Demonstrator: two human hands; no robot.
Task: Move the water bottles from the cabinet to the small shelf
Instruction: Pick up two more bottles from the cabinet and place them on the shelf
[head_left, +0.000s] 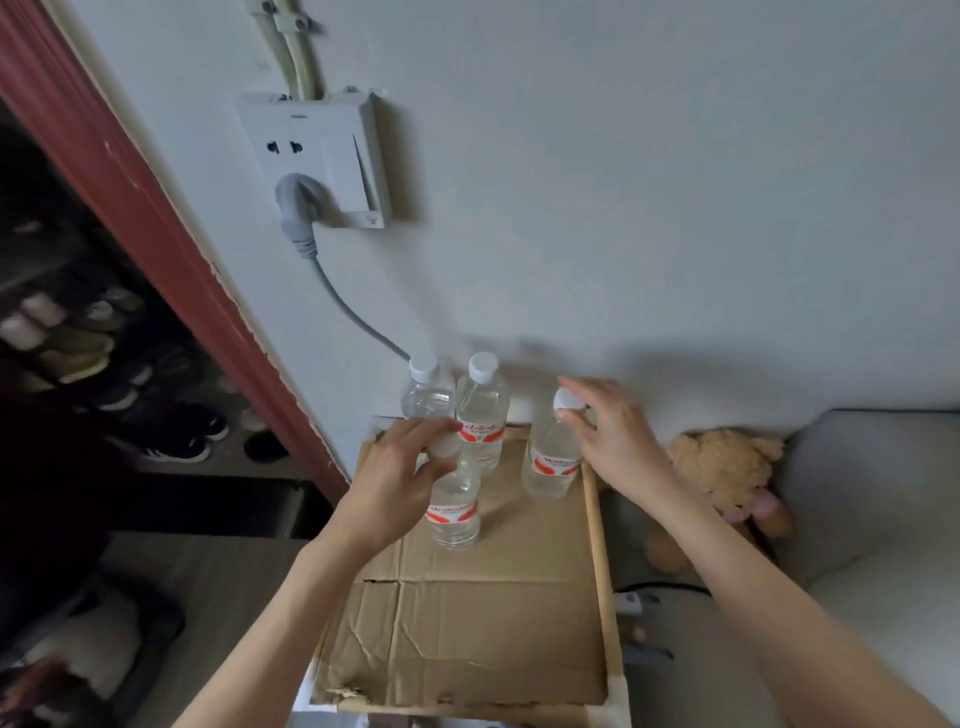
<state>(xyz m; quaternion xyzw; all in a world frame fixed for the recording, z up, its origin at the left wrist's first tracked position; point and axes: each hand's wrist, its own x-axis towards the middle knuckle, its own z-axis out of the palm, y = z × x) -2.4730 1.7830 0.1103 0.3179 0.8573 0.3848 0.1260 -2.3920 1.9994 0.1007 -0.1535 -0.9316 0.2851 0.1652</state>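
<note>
Water bottles, four in number, stand upright on the small shelf (597, 525), whose top is lined with one flattened sheet of cardboard (483, 613). Two bottles stand side by side at the back against the wall: the rear left bottle (427, 389) and the rear right bottle (483, 410), each with a white cap. One front bottle (454, 506) stands nearer the camera, its cap hidden under the left hand (395, 483); the fingers (434, 428) of this hand are curled around its neck, grasping it. One right-hand bottle (550, 462) stands apart near the shelf's right edge; the right hand (615, 441) pinches its white cap between thumb and fingertips. Three bottles show red-and-white labels; the rear left one shows none from this side. One wall socket (311, 156) carries one grey plug (296, 208), whose cable runs down behind the bottles. One plush toy (727, 467) lies right of the shelf. Several shoes (171, 436) sit on dark racks at left.
</note>
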